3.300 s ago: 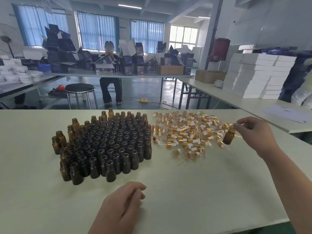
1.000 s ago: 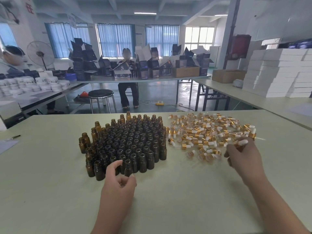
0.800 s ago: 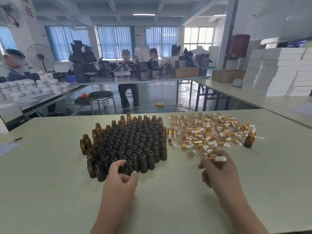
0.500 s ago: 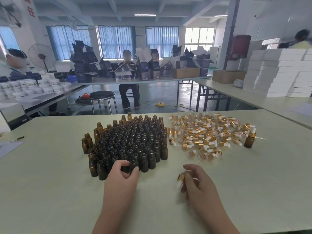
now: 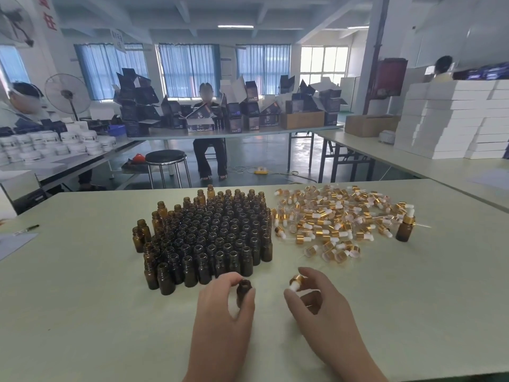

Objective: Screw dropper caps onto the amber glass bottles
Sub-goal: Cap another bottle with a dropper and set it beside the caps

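Working bare-handed.
Showing left hand (image 5: 224, 304) and right hand (image 5: 319, 304) uncovered, forearms (image 5: 217, 357) running bare down to the lower edge of view.

Bare pale green tabletop (image 5: 271, 307) lies open between the left hand (image 5: 220, 312), gripping a small open amber glass bottle (image 5: 243, 292), and the right hand (image 5: 322, 307), pinching a gold-collared white-bulb dropper cap (image 5: 296, 282). Just ahead of the left hand, a dense block of upright amber bottles (image 5: 209, 232) bars passage. Ahead of the right hand lies a loose heap of dropper caps (image 5: 330, 221), with a capped amber bottle (image 5: 404, 230) at its outer edge. Outward of each hand, bare tabletop extends.
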